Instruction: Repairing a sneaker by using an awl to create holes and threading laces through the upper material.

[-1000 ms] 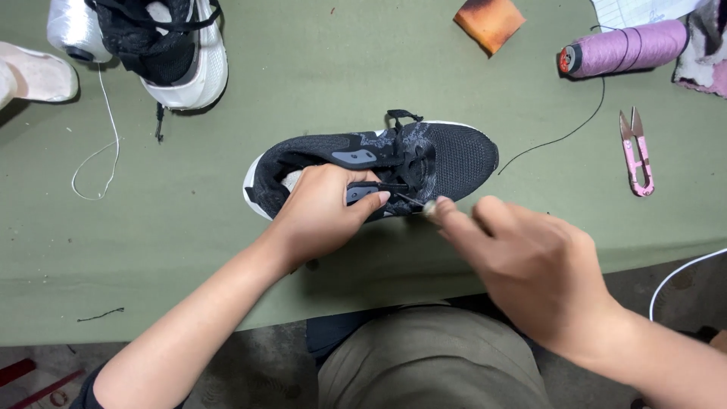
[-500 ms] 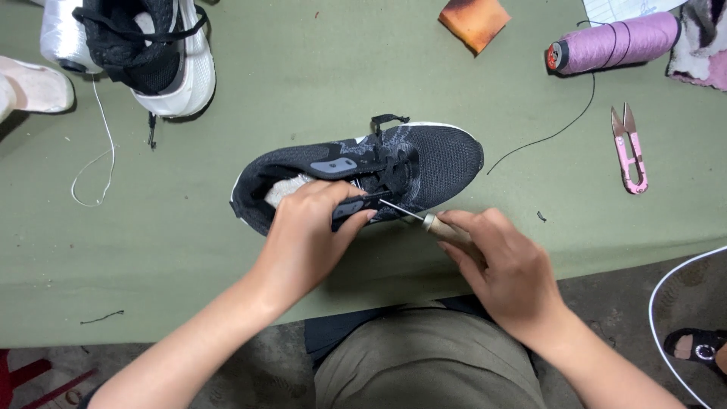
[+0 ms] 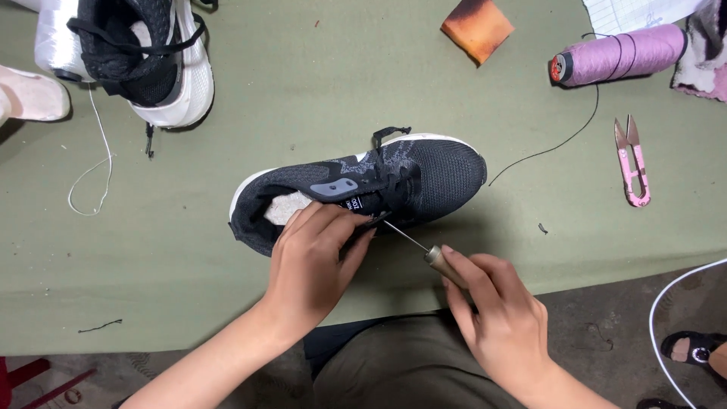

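A black knit sneaker [image 3: 424,170] with a white sole lies on its side on the green cloth table [image 3: 318,91], toe pointing right. My left hand [image 3: 314,261] grips the shoe's near side by the tongue and laces. My right hand [image 3: 496,314] holds a stitching awl [image 3: 435,256] with a wooden handle. Its thin metal needle points up-left and meets the shoe just beside my left fingertips.
A second black-and-white sneaker [image 3: 148,57] stands at the back left beside a white thread spool [image 3: 53,42] with loose white thread. A purple thread spool [image 3: 621,54], pink thread snips [image 3: 632,160] and an orange cloth scrap [image 3: 477,26] lie at the right. A sandalled foot [image 3: 693,348] shows on the floor.
My right hand has pulled back toward me and to the right, so the awl's needle is now exposed between hand and shoe. My left hand keeps its hold on the shoe.
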